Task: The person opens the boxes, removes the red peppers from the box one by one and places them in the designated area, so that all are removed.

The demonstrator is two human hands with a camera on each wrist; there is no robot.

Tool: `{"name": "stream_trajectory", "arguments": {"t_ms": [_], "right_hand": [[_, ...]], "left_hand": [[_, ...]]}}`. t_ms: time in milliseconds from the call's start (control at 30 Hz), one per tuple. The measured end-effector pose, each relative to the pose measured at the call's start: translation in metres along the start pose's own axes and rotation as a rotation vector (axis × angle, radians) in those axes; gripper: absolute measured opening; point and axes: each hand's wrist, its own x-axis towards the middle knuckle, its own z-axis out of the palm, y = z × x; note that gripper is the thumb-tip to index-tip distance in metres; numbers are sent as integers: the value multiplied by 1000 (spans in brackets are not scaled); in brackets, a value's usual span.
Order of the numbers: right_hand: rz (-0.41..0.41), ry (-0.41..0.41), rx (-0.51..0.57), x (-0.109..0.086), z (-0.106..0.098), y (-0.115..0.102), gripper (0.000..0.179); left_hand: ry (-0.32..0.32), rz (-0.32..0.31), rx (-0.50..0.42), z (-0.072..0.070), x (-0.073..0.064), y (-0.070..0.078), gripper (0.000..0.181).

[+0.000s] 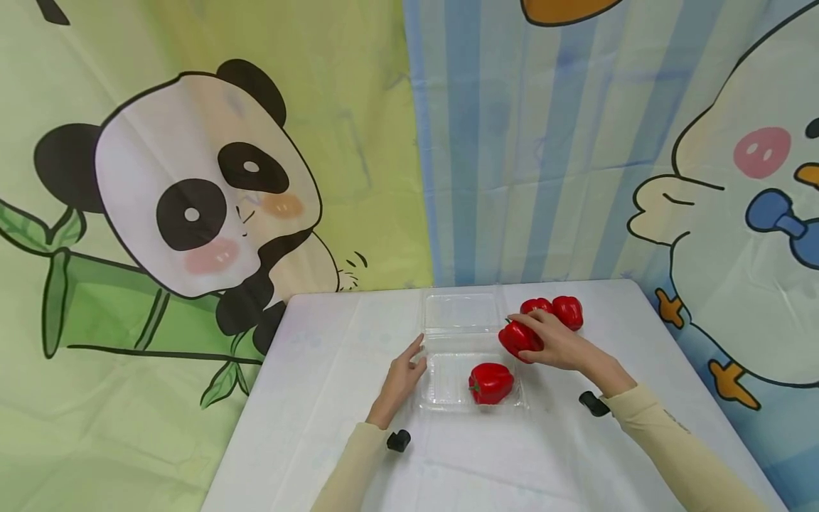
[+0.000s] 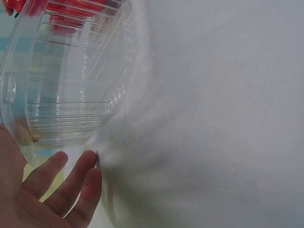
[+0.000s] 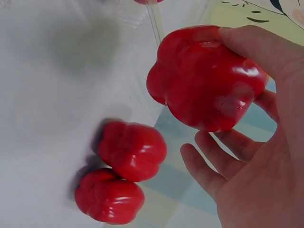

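Note:
My right hand pinches a glossy red bell pepper between thumb and fingers, holding it over the right side of a clear plastic clamshell box. One red bell pepper lies on its side in the right part of the box's tray, green stem to the left. At the box's left edge is my left hand. Its loosely bent fingers show close under the box's corner in the left wrist view, and its thumb is hidden there.
Two more red bell peppers lie side by side on the white table, behind my right hand. The box's lid lies folded back towards the table's far edge. Printed cloth walls rise behind the table.

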Motion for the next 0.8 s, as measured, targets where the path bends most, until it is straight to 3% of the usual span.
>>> {"name": "stream_trajectory", "arguments": {"t_ms": [800], "right_hand": [[107, 58, 43, -16, 9, 21, 86]], "left_hand": [[0, -2, -1, 2, 1, 0, 56]]}}
